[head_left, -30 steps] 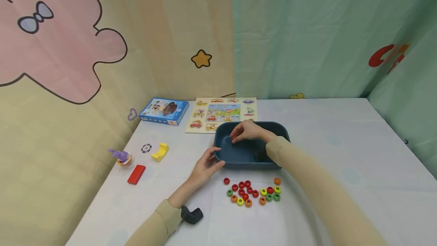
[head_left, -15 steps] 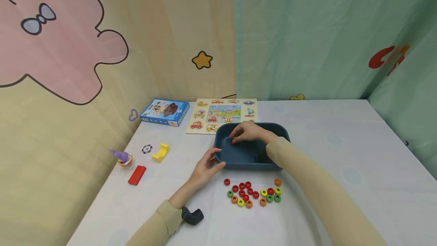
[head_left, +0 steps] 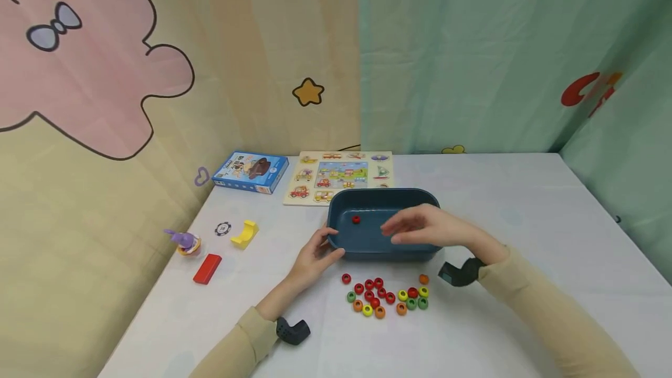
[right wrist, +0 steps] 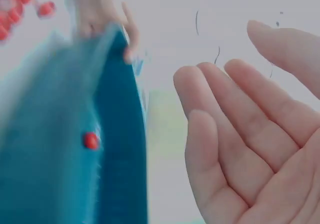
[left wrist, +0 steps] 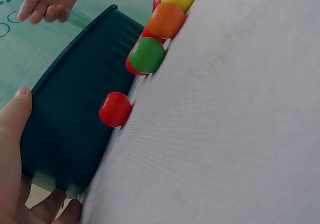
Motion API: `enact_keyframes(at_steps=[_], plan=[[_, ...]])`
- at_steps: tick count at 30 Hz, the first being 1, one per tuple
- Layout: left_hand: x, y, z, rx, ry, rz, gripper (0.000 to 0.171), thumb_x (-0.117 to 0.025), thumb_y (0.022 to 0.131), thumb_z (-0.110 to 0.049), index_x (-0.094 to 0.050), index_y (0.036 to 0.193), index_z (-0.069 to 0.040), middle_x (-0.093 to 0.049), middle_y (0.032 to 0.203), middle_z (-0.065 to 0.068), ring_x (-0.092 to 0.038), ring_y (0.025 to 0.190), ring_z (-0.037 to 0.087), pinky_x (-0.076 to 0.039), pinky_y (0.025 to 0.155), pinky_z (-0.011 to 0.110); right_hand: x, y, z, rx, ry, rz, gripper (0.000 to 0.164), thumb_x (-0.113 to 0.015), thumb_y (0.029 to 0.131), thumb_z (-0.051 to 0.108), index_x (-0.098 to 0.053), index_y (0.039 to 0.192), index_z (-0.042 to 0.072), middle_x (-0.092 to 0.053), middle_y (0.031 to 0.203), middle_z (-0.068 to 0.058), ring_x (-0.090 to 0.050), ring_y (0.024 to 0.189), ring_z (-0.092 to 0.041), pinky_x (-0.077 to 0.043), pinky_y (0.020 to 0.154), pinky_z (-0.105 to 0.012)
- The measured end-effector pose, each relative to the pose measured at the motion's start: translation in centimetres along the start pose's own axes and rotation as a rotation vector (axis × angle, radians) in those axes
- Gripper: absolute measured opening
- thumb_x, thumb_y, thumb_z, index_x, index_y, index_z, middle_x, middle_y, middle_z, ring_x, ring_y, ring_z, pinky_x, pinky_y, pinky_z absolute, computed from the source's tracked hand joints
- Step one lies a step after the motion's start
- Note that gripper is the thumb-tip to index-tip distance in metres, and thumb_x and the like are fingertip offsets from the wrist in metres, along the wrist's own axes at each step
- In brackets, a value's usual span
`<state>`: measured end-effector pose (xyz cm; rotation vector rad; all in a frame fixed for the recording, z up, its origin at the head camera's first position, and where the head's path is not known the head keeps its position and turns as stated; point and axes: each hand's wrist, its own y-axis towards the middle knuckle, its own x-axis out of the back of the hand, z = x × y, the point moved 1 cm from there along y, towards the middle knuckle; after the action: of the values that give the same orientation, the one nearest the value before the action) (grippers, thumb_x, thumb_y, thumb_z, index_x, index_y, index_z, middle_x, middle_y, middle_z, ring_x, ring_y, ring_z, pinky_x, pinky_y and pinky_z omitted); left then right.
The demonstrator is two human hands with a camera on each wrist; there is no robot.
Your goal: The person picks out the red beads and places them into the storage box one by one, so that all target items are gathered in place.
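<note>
A dark blue rectangular bin (head_left: 385, 254) stands mid-table with one red bead (head_left: 356, 219) on its floor. My left hand (head_left: 313, 258) grips the bin's left front corner; in the left wrist view its thumb (left wrist: 17, 106) lies at the rim and the other fingers wrap the corner. Over the bin's right part hovers my right hand (head_left: 430, 227), fingers loosely extended; the right wrist view shows its palm holding nothing. In front of the bin lie several loose beads, among them a green bead (left wrist: 147, 55), an orange bead (head_left: 423, 279) and a yellow bead (head_left: 367, 310).
Behind the bin lies a wooden picture puzzle board (head_left: 341, 174), with a blue box (head_left: 251, 172) to its left. On the left side are a yellow curved block (head_left: 245, 234), a red block (head_left: 207, 269), a round chip (head_left: 223, 228) and a purple-topped toy (head_left: 186, 242).
My right hand has let go of the red bead inside the bin and moved right, toward me. My left hand keeps its place at the bin's corner.
</note>
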<state>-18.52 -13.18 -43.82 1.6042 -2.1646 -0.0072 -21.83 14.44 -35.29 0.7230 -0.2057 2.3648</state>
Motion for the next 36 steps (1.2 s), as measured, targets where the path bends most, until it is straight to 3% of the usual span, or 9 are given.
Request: enact_keyframes(at_steps=[3,6,13,18,24,36], plan=[[0.0,0.0,-0.1,-0.012,-0.002,0.002,0.043,-0.061,0.085,-0.016,-0.043,0.12,0.003,-0.022,0.143,0.02,-0.031,0.127,0.026,-0.034,0.098,0.044,-2.0,-2.6,-0.6,0.038,0.076,0.007,0.029,-0.061,0.086,0.018,-0.059,0.112,0.005,-0.061,0.107,-0.008,-0.06,0.091,-0.017,-0.051,0.078,-0.03],[0.1,0.0,-0.1,-0.017,0.006,-0.005,0.043,-0.061,0.085,-0.016,-0.043,0.12,0.003,-0.022,0.143,0.02,-0.032,0.126,0.026,-0.035,0.098,0.044,-4.0,-4.2,-1.7,0.058,0.071,-0.036,0.027,-0.062,0.085,0.018,-0.06,0.109,0.006,-0.062,0.104,-0.011,-0.06,0.088,-0.019,-0.052,0.073,-0.031],[0.2,0.0,0.1,-0.012,0.013,-0.015,0.044,-0.062,0.085,-0.017,-0.044,0.119,0.003,-0.023,0.143,0.019,-0.033,0.126,0.026,-0.035,0.097,0.044,-6.9,-5.4,-4.7,0.151,-0.142,-0.193,0.026,-0.066,0.081,0.026,-0.063,0.103,0.014,-0.063,0.098,0.002,-0.053,0.075,-0.01,-0.047,0.059,-0.025],[0.2,0.1,0.3,-0.016,0.002,-0.01,0.043,-0.062,0.085,-0.016,-0.044,0.119,0.003,-0.022,0.143,0.018,-0.032,0.126,0.027,-0.035,0.097,0.045,-7.4,-5.4,-6.8,0.181,-0.192,-0.219,0.027,-0.068,0.079,0.025,-0.063,0.104,0.017,-0.062,0.099,0.006,-0.057,0.085,-0.009,-0.049,0.066,-0.024],[0.2,0.2,0.1,-0.006,0.008,0.0,0.043,-0.061,0.085,-0.017,-0.044,0.119,0.003,-0.021,0.144,0.016,-0.031,0.127,0.026,-0.034,0.098,0.044,-7.5,-5.3,-8.0,0.168,-0.152,-0.22,0.03,-0.071,0.076,0.026,-0.063,0.103,0.015,-0.063,0.099,0.004,-0.058,0.089,-0.011,-0.05,0.074,-0.028],[0.3,0.2,-0.1,0.027,-0.002,0.0,0.044,-0.062,0.085,-0.017,-0.044,0.12,0.002,-0.021,0.144,0.015,-0.031,0.127,0.026,-0.034,0.099,0.044,-7.4,-5.4,-8.7,0.137,-0.108,-0.196,0.026,-0.07,0.077,0.028,-0.065,0.101,0.017,-0.064,0.096,0.007,-0.058,0.085,-0.009,-0.049,0.071,-0.025]])
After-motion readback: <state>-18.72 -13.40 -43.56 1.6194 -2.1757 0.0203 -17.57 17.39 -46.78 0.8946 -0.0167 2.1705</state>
